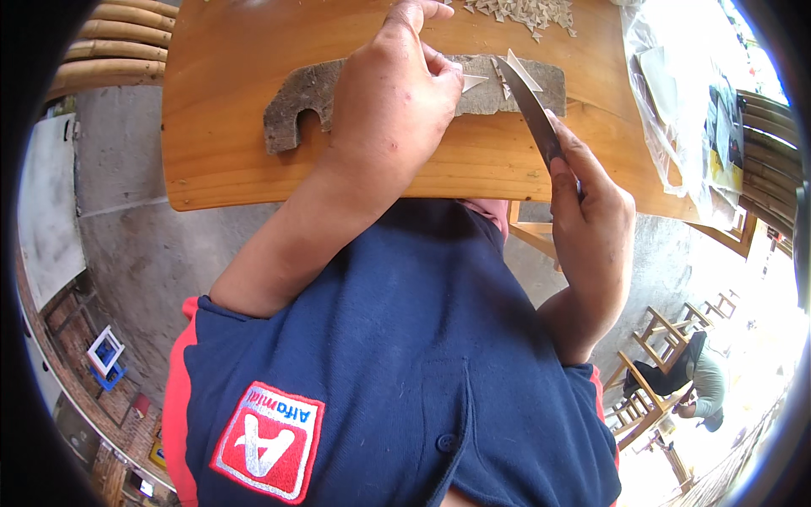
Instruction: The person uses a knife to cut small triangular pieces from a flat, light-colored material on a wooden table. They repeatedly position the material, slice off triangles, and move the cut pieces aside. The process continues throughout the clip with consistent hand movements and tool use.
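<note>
My right hand is closed round the handle of a knife, its dark blade slanting up and left over a worn wooden board. Fingers bent, my left hand is over the middle of that board. From its thumb and fingertips juts a pale triangular piece; the hand hides the piece's other end. Beside the knife tip stands a larger pale pointed piece, with thin slivers next to the blade. The board has a hooked notch at its left end.
Many small pale triangular chips lie on the far part of the wooden table. A clear plastic bag is at the table's right edge. Bamboo slats stand beyond the left edge. Wooden stools and another person are at lower right.
</note>
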Available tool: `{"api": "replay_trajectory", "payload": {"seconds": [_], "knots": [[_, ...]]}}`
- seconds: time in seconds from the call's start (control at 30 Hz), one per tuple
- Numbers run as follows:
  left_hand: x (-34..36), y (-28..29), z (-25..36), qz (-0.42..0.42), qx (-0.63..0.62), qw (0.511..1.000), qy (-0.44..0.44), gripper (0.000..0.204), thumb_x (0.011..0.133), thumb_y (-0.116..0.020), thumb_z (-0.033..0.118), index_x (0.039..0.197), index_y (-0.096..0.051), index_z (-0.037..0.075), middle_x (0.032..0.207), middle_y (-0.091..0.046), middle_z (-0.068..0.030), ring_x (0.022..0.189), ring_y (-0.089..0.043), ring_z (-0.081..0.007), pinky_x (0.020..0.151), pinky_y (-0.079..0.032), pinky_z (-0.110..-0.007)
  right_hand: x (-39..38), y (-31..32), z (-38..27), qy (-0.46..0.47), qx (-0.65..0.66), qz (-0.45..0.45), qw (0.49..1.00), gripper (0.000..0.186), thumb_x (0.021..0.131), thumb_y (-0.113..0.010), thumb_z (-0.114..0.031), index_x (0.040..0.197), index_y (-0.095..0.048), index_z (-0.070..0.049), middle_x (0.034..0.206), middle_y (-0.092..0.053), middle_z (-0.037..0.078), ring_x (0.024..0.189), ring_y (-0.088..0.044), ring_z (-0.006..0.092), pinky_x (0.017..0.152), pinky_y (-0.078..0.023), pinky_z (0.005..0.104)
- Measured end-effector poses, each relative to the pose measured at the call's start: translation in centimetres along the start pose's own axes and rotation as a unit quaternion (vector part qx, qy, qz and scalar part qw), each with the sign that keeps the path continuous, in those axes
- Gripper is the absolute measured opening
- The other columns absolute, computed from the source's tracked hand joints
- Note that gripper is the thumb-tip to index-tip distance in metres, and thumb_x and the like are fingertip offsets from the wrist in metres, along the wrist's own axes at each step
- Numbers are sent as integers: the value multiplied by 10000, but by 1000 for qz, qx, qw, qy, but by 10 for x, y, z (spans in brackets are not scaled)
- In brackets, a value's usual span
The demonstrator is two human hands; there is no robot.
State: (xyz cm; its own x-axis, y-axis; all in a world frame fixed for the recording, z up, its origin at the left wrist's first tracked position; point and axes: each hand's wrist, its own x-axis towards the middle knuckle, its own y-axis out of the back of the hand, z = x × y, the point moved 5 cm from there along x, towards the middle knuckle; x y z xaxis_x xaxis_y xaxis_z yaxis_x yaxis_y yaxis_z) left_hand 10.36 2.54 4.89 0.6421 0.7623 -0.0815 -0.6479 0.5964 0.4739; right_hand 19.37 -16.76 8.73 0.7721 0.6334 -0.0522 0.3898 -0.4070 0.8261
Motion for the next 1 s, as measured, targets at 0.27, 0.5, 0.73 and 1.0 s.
{"api": "replay_trajectory", "payload": {"seconds": [0.27,0.5,0.73,1.0], "knots": [[-12,11,-4,-22,35,999,-14,477,918,-750,70,1375,-620,103,889,-750,-62,716,-680,-166,710,-564,-344,-7,-8,2,29,14,-9,999,420,1013,-621,-41,1405,-700,-171,858,-702,202,718,-700,265,712,-560,379],[-30,10,-2,30,158,931,-328,324,877,-782,76,1198,-775,125,1115,-697,-97,1018,-663,-287,878,-558,-408,-8,-15,-12,59,25,-43,997,588,1015,-589,50,1527,-608,-239,968,-736,229,746,-652,152,785,-569,320],[-38,6,-10,14,215,918,-333,381,854,-808,107,1234,-786,134,1244,-650,-105,1101,-618,-301,925,-541,-411,-11,-25,-28,68,3,-56,996,662,1000,-567,74,1569,-559,-264,930,-709,264,708,-665,249,775,-573,366],[-39,5,-9,26,224,911,-344,385,847,-807,105,1231,-788,122,1251,-648,-124,1083,-615,-307,940,-535,-414,-15,-27,-32,72,-32,-63,995,728,935,-626,70,1593,-509,-220,896,-709,252,796,-746,348,775,-584,428]]}}
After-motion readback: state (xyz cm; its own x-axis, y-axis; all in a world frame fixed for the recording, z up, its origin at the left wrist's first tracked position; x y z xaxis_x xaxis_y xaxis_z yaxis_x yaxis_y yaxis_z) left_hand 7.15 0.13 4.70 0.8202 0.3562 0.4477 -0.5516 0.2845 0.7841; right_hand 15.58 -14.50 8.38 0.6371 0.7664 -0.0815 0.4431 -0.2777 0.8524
